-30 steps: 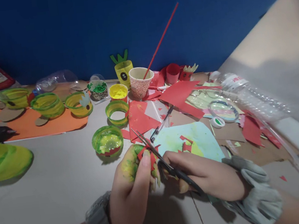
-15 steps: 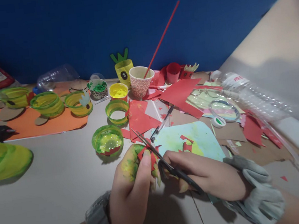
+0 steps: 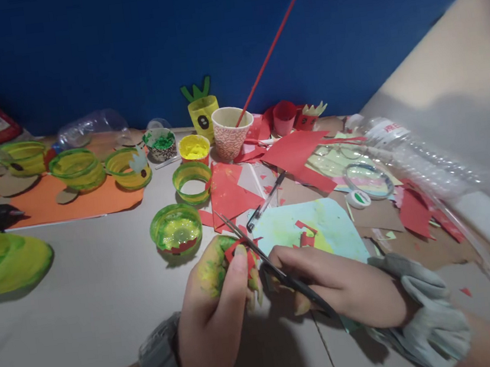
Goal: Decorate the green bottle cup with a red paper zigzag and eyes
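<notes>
Red paper scrap (image 3: 239,251) pinched in left hand (image 3: 216,312); scissors (image 3: 278,273), gripped by right hand (image 3: 347,290), at its edge.

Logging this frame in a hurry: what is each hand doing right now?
Left hand: closed, pinching a small red paper piece.
Right hand: closed on the scissors, blades at the paper.

My left hand (image 3: 218,306), smeared with green and yellow paint, pinches a small red paper scrap (image 3: 239,251) at lower centre. My right hand (image 3: 338,285) grips black scissors (image 3: 265,258), blades almost together at the scrap, over the pale painted sheet (image 3: 317,231).
</notes>
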Demonstrator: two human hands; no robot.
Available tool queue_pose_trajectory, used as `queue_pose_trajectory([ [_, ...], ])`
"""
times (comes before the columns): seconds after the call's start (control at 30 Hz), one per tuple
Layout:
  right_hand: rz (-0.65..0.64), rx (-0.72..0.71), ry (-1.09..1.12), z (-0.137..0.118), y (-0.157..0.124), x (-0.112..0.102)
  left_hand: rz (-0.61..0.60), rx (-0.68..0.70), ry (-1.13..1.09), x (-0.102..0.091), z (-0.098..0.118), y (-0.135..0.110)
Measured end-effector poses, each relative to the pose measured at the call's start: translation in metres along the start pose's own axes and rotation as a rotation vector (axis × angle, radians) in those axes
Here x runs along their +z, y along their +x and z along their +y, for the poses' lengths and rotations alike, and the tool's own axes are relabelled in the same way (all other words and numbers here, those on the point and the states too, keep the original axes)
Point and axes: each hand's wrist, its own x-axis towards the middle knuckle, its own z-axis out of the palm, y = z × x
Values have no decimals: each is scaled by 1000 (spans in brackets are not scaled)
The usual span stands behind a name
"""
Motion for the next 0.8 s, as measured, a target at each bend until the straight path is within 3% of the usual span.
queue_pose_trajectory([
  [0.5,-42,7,-73,-3,-1,-7,34,27,17,0,-8,-3],
  [0.8,-63,32,-38,-3,-3,-6,27,20,76,0,0,-2],
])
